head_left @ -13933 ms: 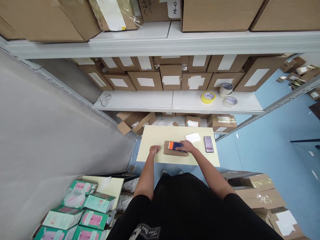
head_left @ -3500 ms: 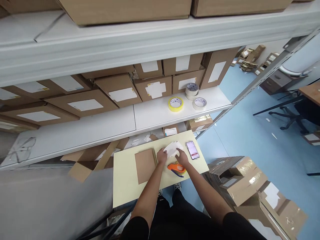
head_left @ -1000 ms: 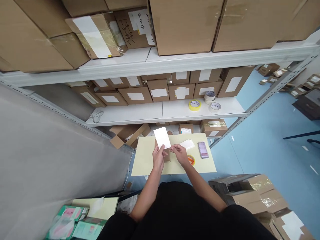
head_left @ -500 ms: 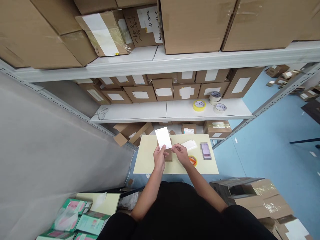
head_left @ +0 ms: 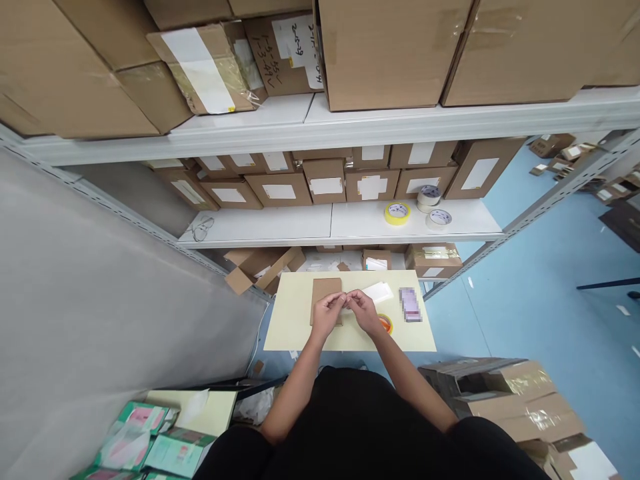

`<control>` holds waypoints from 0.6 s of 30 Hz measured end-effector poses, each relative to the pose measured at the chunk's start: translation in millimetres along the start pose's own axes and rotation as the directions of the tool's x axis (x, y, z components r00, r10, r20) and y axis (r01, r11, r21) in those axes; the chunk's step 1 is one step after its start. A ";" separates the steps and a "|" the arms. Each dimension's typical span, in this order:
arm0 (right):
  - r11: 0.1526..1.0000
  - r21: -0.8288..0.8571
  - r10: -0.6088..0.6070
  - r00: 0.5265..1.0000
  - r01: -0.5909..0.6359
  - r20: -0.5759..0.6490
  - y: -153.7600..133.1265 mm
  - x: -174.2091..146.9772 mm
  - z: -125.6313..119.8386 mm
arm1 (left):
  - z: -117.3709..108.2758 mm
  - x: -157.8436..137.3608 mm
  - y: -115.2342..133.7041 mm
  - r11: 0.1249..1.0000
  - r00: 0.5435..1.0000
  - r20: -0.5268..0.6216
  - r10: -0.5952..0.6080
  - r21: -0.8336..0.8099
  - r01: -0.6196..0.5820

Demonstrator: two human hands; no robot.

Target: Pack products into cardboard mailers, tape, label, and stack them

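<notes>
My left hand (head_left: 327, 315) and my right hand (head_left: 363, 311) meet fingertip to fingertip above the table, both closed in a pinch. Between and just below them shows a pale sliver of the white sheet (head_left: 347, 311), seen nearly edge-on; most of it is hidden by the fingers. Under my left hand a flat brown cardboard box (head_left: 327, 287) lies on the pale yellow table (head_left: 293, 313). Beyond my right hand rest several white paper slips (head_left: 379, 291). A roll of orange-and-yellow tape (head_left: 385, 323) is partly covered by my right wrist.
A blurred purple item (head_left: 411, 305) lies at the table's right. Behind, a shelf (head_left: 270, 225) carries labelled boxes and tape rolls (head_left: 397, 213). An open carton (head_left: 263, 263) stands at the left. Flattened cardboard (head_left: 525, 393) is at lower right, green packages (head_left: 175, 453) at lower left.
The white sheet, upright and facing me earlier, has tipped nearly out of sight. My left hand has turned and come closer to the right; the brown box is more exposed.
</notes>
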State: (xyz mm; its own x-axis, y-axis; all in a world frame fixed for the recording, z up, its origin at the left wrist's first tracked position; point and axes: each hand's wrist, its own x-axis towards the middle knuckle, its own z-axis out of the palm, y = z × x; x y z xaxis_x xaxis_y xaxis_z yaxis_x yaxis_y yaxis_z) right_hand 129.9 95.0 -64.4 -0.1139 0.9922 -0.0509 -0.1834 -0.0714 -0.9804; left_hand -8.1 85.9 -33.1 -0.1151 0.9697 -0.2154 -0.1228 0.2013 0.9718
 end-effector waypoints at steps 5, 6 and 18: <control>0.999 0.036 0.028 0.999 -0.028 0.018 -0.2 -2.0 -0.5 | -0.1 6.1 -10.0 0.990 0.990 -0.116 -0.078 -0.127 0.063; 0.998 0.046 0.044 0.999 -0.045 0.016 -0.4 -2.5 -0.7 | -0.2 6.3 -11.6 0.985 0.993 -0.088 -0.084 -0.157 0.069; 0.992 0.054 0.120 0.987 -0.115 -0.105 5.5 5.4 4.9 | -6.2 22.7 -25.0 0.996 0.992 0.094 0.088 -0.019 -0.087</control>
State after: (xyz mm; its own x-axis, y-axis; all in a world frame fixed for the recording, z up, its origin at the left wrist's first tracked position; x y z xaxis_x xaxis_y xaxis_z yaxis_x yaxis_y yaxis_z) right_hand 123.5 99.5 -69.1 -0.0321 0.9817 -0.1878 -0.2213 -0.1902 -0.9565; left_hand -13.7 102.0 -62.8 -0.0319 0.9924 -0.1188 -0.1306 0.1137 0.9849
